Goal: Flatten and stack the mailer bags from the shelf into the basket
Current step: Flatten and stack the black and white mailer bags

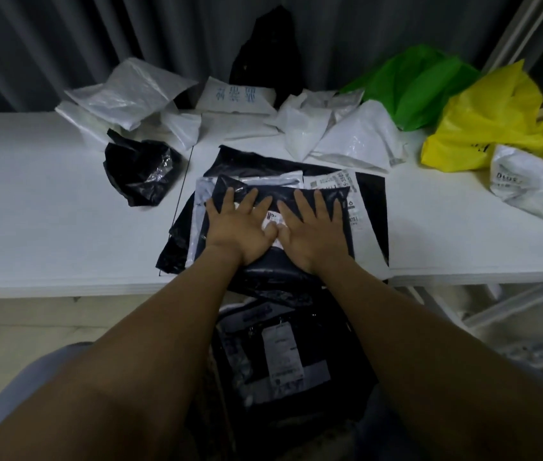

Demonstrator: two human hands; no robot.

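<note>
A dark mailer bag [330, 197] with a white label lies on top of a pile of flattened bags [371, 201] at the front middle of the white shelf [47, 211]. My left hand [240, 224] and my right hand [313, 227] press flat on it side by side, fingers spread and straight. Below the shelf's front edge, between my arms, more dark bags with labels [283, 357] lie stacked; the basket around them is not clearly visible.
A crumpled black bag [140, 171] sits left of the pile. White bags [123, 94] [353, 134] lie along the back, with a green bag [419, 84], a yellow bag [489, 124] and a white printed bag [522, 178] at the right. Grey curtain behind.
</note>
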